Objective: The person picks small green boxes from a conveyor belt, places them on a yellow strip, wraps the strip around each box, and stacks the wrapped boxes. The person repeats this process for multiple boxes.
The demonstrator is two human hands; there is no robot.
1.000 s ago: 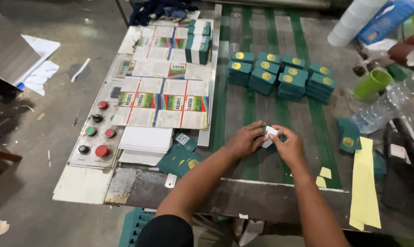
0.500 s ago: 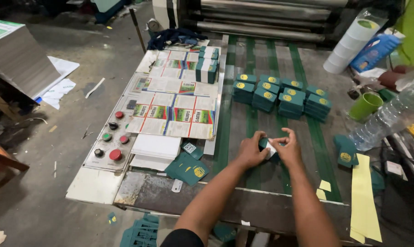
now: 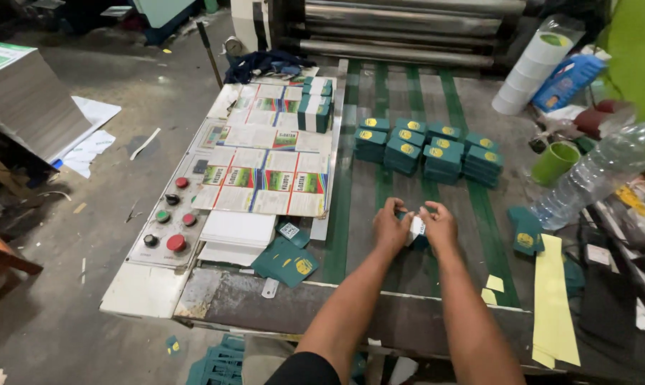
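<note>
I am gripping a small stack of green cards [image 3: 416, 232] between my left hand [image 3: 389, 229] and right hand [image 3: 439, 227], both closed around it, holding it over the green-striped belt [image 3: 479, 207] just before the rows of stacked bundles [image 3: 429, 150].

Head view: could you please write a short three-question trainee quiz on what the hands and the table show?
1. True or false: both hands grip one small bundle.
2. The finished green stacks lie: A) beyond the hands, B) on the floor, C) on the button panel.
3. What colour is the cup at the right?

Key:
1. True: left hand and right hand clasp the bundle.
2. A: stacks.
3. Green: cup.
</note>
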